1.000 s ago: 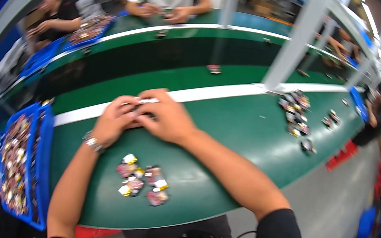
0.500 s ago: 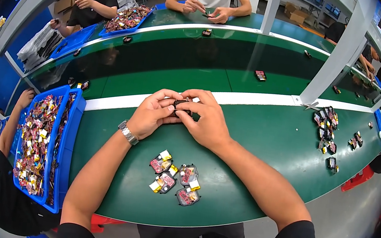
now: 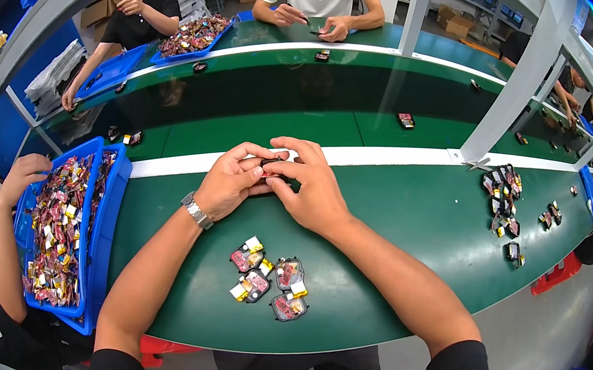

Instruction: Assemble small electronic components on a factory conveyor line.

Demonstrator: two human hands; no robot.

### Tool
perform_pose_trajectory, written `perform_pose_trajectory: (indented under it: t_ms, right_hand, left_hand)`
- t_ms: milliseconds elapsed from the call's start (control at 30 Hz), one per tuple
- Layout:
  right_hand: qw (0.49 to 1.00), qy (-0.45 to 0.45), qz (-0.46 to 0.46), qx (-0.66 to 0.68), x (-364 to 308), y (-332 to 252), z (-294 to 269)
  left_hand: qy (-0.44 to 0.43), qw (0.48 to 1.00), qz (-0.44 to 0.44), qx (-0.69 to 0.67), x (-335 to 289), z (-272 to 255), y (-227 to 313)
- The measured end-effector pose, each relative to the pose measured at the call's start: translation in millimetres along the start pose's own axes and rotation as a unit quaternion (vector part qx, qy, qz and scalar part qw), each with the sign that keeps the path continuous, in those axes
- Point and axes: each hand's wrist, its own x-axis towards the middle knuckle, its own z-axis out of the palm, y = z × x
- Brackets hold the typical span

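Both my hands meet over the near green table, close to its white rail. My left hand (image 3: pixel 226 182), with a metal watch on the wrist, is closed on one side of a small black casing (image 3: pixel 269 161). My right hand (image 3: pixel 313 189) pinches the same casing from the other side. Fingers cover most of it; a bit of red shows inside. Nearer to me lie several dark casings with red circuit boards and white-and-yellow battery pouches, among them a left one (image 3: pixel 252 286) and a right one (image 3: pixel 290 275).
At left stands a blue bin (image 3: pixel 115 198) heaped with small circuit boards, a co-worker's hand (image 3: pixel 24 175) at its edge. Beyond the white rail (image 3: pixel 383 154) runs a green conveyor (image 3: pixel 334 123) carrying scattered casings. More casings (image 3: pixel 502 201) lie right, near a grey post (image 3: pixel 506 100). Co-workers sit opposite.
My fingers have shifted slightly on the casing, and red now shows in it. The co-worker's hand at left has come lower over the bin's edge. Another co-worker's arm at far left reaches down.
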Motion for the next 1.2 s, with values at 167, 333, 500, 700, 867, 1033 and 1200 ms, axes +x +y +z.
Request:
perform_pose_trajectory:
  t_ms: [167,333,500,700,867,1033,1200]
  right_hand:
    - [0.998,0.013,-0.037,-0.05,-1,-2,-5]
    - [1.0,0.018,-0.013,-0.002,-4,3,-7]
    - [0.998,0.04,-0.028,0.026,-8,14,1]
    - [0.996,0.027,-0.02,0.088,-1,15,13]
    - [0.988,0.022,0.018,0.15,-3,20,5]
    - [0.991,0.015,0.007,0.135,-5,22,13]
    - [0.995,0.065,-0.047,0.06,-2,18,10]
  left_hand:
    - [-0.014,1.0,0.005,-0.011,-3,2,0]
    - [-0.026,0.999,-0.001,-0.036,1,0,-5]
    - [-0.01,1.0,0.012,-0.017,6,-7,-16]
    - [0.027,0.999,0.017,0.016,-5,-18,-9]
    - [0.039,0.998,0.038,0.019,7,-10,-20]
    - [0.058,0.996,0.053,0.035,5,-14,-24]
    - [0.074,0.995,0.032,0.056,5,-4,-21]
